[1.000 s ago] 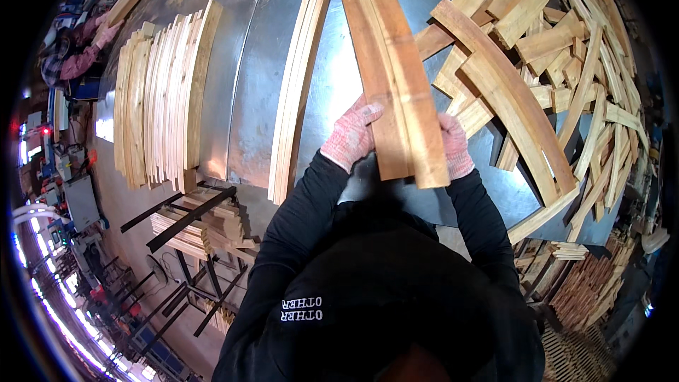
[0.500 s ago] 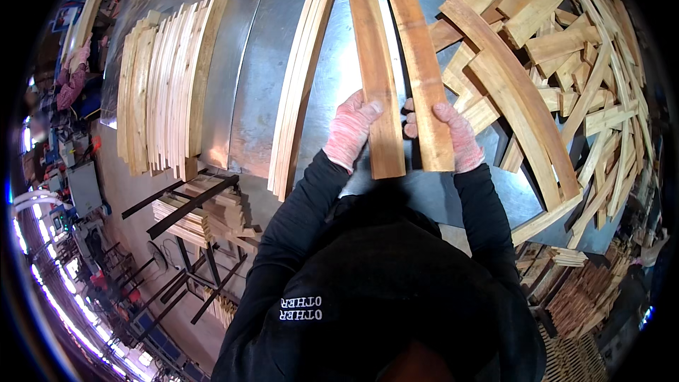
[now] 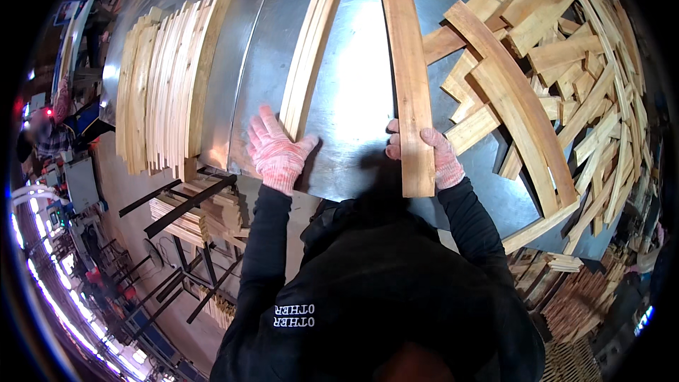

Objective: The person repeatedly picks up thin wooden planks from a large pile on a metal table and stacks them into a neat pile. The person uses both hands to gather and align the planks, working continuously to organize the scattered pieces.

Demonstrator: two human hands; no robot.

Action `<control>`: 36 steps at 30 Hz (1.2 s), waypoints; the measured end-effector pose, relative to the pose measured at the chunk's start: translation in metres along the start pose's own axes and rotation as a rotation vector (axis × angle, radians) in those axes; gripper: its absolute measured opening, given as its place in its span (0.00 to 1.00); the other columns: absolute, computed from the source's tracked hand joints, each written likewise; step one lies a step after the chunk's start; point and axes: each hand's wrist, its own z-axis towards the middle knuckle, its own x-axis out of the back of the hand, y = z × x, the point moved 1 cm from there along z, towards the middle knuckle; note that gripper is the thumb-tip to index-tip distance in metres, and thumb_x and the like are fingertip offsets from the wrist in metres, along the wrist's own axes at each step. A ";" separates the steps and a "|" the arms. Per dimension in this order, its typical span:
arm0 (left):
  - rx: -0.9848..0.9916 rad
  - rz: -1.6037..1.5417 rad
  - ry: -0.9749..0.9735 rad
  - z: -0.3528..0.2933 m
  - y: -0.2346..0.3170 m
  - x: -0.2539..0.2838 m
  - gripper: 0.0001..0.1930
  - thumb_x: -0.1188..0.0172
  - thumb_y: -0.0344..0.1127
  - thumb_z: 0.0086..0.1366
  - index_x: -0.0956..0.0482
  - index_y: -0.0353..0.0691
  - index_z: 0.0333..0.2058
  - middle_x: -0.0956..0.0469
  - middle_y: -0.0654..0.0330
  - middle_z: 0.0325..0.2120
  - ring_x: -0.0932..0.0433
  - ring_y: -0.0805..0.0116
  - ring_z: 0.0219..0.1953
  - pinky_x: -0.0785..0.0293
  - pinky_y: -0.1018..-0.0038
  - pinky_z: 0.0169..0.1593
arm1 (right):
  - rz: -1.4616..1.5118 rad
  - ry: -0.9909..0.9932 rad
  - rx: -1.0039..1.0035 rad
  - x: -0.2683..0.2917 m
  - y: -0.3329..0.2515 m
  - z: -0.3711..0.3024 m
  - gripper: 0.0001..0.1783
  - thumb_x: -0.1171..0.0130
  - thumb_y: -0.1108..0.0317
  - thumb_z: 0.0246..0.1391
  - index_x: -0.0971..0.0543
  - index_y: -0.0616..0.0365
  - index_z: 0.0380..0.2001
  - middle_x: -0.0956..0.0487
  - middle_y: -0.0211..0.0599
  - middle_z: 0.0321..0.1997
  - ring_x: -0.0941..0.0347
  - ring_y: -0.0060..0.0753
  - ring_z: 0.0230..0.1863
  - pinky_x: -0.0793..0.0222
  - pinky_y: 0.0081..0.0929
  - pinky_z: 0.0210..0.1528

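Note:
My left hand (image 3: 278, 152), in a pink-and-white work glove, is open, fingers spread and thumb out. It lies at the near end of a short row of narrow wooden strips (image 3: 312, 56) standing on edge side by side; its fingers partly cover or touch that end. My right hand (image 3: 442, 159), gloved alike, is closed round the near part of a long brown wooden board (image 3: 410, 78). The thumb rests on the board's face and the fingers show past its left edge. The board's near end sticks out toward me.
A metal-topped table (image 3: 353, 106) carries everything. To the left stands a larger row of wooden strips (image 3: 166, 85). On the right is a jumbled heap of boards (image 3: 566, 64), with long boards (image 3: 516, 106) at its near side. A black metal rack (image 3: 191, 205) with wood stands below left.
My left hand has let go of its board and moved left to the strip row; that board no longer shows separately. My right hand has drawn its board nearer and slightly left.

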 end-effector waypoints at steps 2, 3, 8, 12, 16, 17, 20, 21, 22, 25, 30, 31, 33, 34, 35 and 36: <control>0.080 -0.182 -0.239 0.007 -0.016 -0.012 0.57 0.27 0.52 0.53 0.56 0.40 0.72 0.32 0.37 0.60 0.27 0.42 0.59 0.28 0.53 0.58 | -0.085 0.028 0.015 0.000 0.002 0.005 0.40 0.28 0.51 0.48 0.29 0.66 0.57 0.22 0.40 0.47 0.24 0.40 0.44 0.27 0.37 0.53; 0.130 -0.271 -0.276 0.008 -0.025 -0.027 0.56 0.28 0.50 0.54 0.56 0.40 0.72 0.28 0.38 0.56 0.23 0.43 0.55 0.26 0.54 0.55 | -0.130 0.038 0.020 -0.002 0.004 0.008 0.39 0.28 0.53 0.48 0.29 0.66 0.57 0.22 0.40 0.47 0.24 0.40 0.44 0.26 0.38 0.52; -0.006 -0.993 -0.383 0.006 -0.014 -0.022 0.31 0.30 0.39 0.58 0.28 0.33 0.58 0.19 0.55 0.42 0.20 0.66 0.43 0.24 0.70 0.50 | -0.267 0.125 0.137 0.004 0.026 0.019 0.29 0.32 0.59 0.55 0.26 0.68 0.53 0.18 0.43 0.42 0.21 0.41 0.44 0.24 0.38 0.48; 0.152 -1.606 -0.688 0.010 0.003 -0.007 0.29 0.31 0.42 0.60 0.25 0.32 0.55 0.19 0.60 0.43 0.20 0.69 0.44 0.24 0.72 0.50 | -0.393 0.379 0.180 0.059 0.047 0.032 0.31 0.32 0.65 0.53 0.30 0.66 0.57 0.20 0.43 0.42 0.20 0.41 0.40 0.21 0.38 0.46; 0.093 -1.104 -0.410 0.066 0.017 0.016 0.30 0.29 0.46 0.58 0.24 0.33 0.54 0.17 0.53 0.42 0.19 0.61 0.46 0.25 0.68 0.51 | -0.505 0.470 0.148 0.014 0.032 0.025 0.28 0.35 0.67 0.55 0.30 0.65 0.57 0.19 0.40 0.42 0.21 0.35 0.41 0.23 0.33 0.46; 0.100 -0.887 -0.324 0.089 0.018 0.025 0.30 0.29 0.47 0.58 0.23 0.34 0.53 0.17 0.51 0.42 0.19 0.59 0.46 0.25 0.66 0.51 | -0.582 0.515 0.153 0.027 0.033 0.025 0.27 0.34 0.66 0.55 0.28 0.64 0.56 0.19 0.38 0.42 0.22 0.29 0.43 0.25 0.27 0.47; -0.011 -0.658 -0.140 0.166 0.012 0.064 0.32 0.30 0.53 0.55 0.25 0.33 0.50 0.17 0.44 0.43 0.18 0.46 0.48 0.24 0.60 0.52 | -0.644 0.622 0.177 0.021 0.032 0.027 0.26 0.37 0.71 0.56 0.28 0.63 0.57 0.19 0.35 0.42 0.22 0.27 0.42 0.24 0.25 0.44; 0.043 -0.527 -0.097 0.192 0.010 0.076 0.33 0.31 0.54 0.55 0.26 0.33 0.50 0.17 0.42 0.43 0.18 0.44 0.48 0.24 0.59 0.52 | -0.680 0.610 0.178 0.023 0.033 0.033 0.25 0.37 0.72 0.55 0.28 0.63 0.57 0.19 0.36 0.42 0.21 0.28 0.41 0.23 0.26 0.43; 0.037 -0.429 -0.106 0.205 0.003 0.073 0.34 0.32 0.55 0.55 0.27 0.33 0.50 0.18 0.41 0.44 0.19 0.44 0.49 0.24 0.59 0.53 | -0.716 0.612 0.168 0.016 0.033 0.036 0.25 0.38 0.74 0.55 0.28 0.63 0.56 0.18 0.37 0.41 0.20 0.29 0.40 0.22 0.26 0.42; 0.038 -0.357 -0.164 0.222 -0.011 0.036 0.37 0.34 0.57 0.56 0.32 0.33 0.53 0.19 0.37 0.45 0.20 0.40 0.50 0.25 0.58 0.55 | -0.699 0.540 0.172 0.019 0.038 0.038 0.23 0.39 0.77 0.54 0.27 0.63 0.54 0.17 0.38 0.40 0.20 0.28 0.39 0.22 0.25 0.41; 0.140 -0.285 -0.117 0.251 0.001 0.038 0.33 0.36 0.56 0.55 0.27 0.33 0.48 0.19 0.38 0.44 0.19 0.42 0.50 0.24 0.57 0.54 | -0.982 0.486 0.135 -0.014 0.036 0.072 0.31 0.43 0.83 0.53 0.29 0.60 0.63 0.20 0.29 0.50 0.26 0.23 0.50 0.27 0.26 0.52; 0.101 -0.296 -0.087 0.276 0.007 0.043 0.31 0.37 0.55 0.55 0.27 0.33 0.47 0.18 0.39 0.43 0.19 0.43 0.49 0.24 0.57 0.54 | -0.876 0.450 0.119 -0.011 0.038 0.083 0.32 0.43 0.83 0.53 0.30 0.59 0.64 0.21 0.28 0.51 0.26 0.23 0.50 0.27 0.25 0.52; -0.024 -0.349 0.006 0.327 0.023 0.055 0.27 0.38 0.52 0.55 0.24 0.33 0.44 0.17 0.40 0.39 0.17 0.43 0.45 0.22 0.56 0.51 | -0.682 0.408 0.060 -0.003 0.045 0.086 0.34 0.43 0.83 0.54 0.32 0.58 0.66 0.22 0.27 0.52 0.27 0.22 0.51 0.28 0.25 0.53; 0.027 -0.255 0.007 0.369 0.026 0.051 0.28 0.38 0.52 0.56 0.25 0.33 0.45 0.17 0.39 0.40 0.16 0.43 0.43 0.21 0.56 0.49 | -0.682 0.415 0.005 -0.028 0.032 0.091 0.35 0.45 0.83 0.55 0.35 0.58 0.68 0.24 0.25 0.54 0.28 0.21 0.51 0.30 0.23 0.53; 0.009 -0.211 0.056 0.411 0.029 0.049 0.28 0.38 0.53 0.56 0.25 0.32 0.45 0.17 0.39 0.39 0.17 0.43 0.43 0.21 0.55 0.50 | -0.628 0.416 -0.008 -0.027 0.031 0.093 0.33 0.46 0.84 0.55 0.33 0.58 0.66 0.22 0.27 0.52 0.26 0.22 0.50 0.28 0.24 0.52; -0.009 -0.256 0.111 0.439 0.044 0.061 0.30 0.39 0.54 0.57 0.27 0.33 0.47 0.17 0.39 0.42 0.18 0.42 0.46 0.23 0.55 0.52 | -0.572 0.416 -0.006 -0.025 0.028 0.097 0.31 0.47 0.84 0.55 0.31 0.59 0.64 0.21 0.29 0.50 0.24 0.24 0.49 0.27 0.25 0.51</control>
